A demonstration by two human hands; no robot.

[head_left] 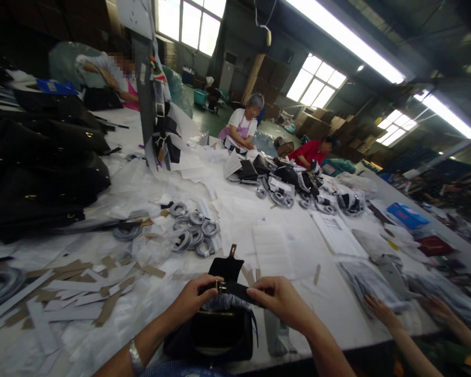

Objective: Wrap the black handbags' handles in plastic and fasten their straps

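A black handbag [222, 335] lies at the near table edge, close to my body. Its flap [226, 268], with a gold-coloured clasp piece [233, 251], is folded away from me. Crumpled clear plastic shows around the bag's top. My left hand [192, 298] pinches one end of a black strap [237, 289] beside a gold-coloured buckle [221, 287]. The strap's other end is between the thumb and fingers of my right hand [278, 298]. A thin dark strip hangs down at the bag's right side.
Cardboard and paper strips [90, 288] lie at left, below a pile of black bags [43, 167]. Wrapped grey coils [196, 230] sit ahead, near white foam sheets [272, 251]. A co-worker's hand [382, 311] rests on plastic-wrapped items at right. Other people work across the table.
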